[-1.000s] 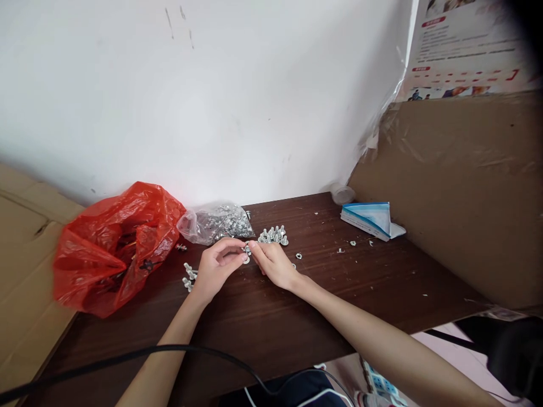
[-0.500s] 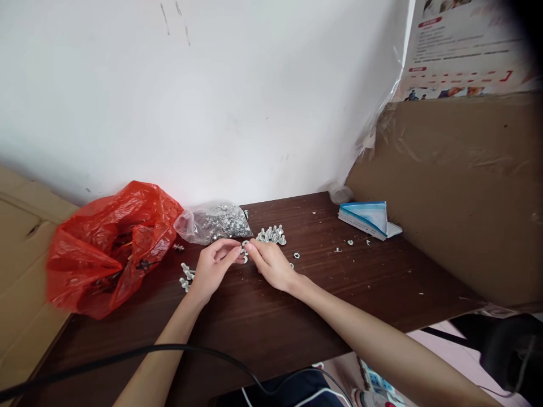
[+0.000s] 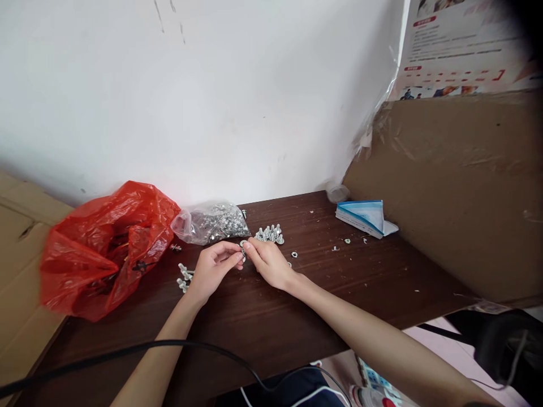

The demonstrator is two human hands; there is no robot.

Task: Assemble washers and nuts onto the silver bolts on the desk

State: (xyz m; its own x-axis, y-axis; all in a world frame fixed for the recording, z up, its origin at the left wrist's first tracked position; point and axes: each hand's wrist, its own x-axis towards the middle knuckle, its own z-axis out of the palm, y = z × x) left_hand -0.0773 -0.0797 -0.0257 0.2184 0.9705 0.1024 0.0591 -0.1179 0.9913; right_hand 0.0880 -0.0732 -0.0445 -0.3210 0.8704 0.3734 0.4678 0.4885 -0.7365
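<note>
My left hand (image 3: 216,268) and my right hand (image 3: 269,261) meet over the middle of the dark wooden table (image 3: 254,325). Between their fingertips is a small silver bolt (image 3: 243,252) with a round, washer-like end; part of it is covered by the fingers. Both hands pinch it, thumb against forefinger. Just behind the right hand, several silver bolts (image 3: 270,233) stand in a group. More bolts (image 3: 183,277) lie left of my left wrist. One loose nut (image 3: 294,255) rests to the right of my right hand.
A clear bag of metal hardware (image 3: 223,223) lies against the wall, beside a red plastic bag (image 3: 106,254). Farther right are a folded blue-and-white packet (image 3: 360,216) and small scraps (image 3: 347,241). Cardboard (image 3: 449,186) borders the right side. A black cable (image 3: 186,343) crosses in front.
The view has shifted slightly. Both hands stay together at the same spot, and the fingertips have closed a little more over the bolt, hiding more of it.
</note>
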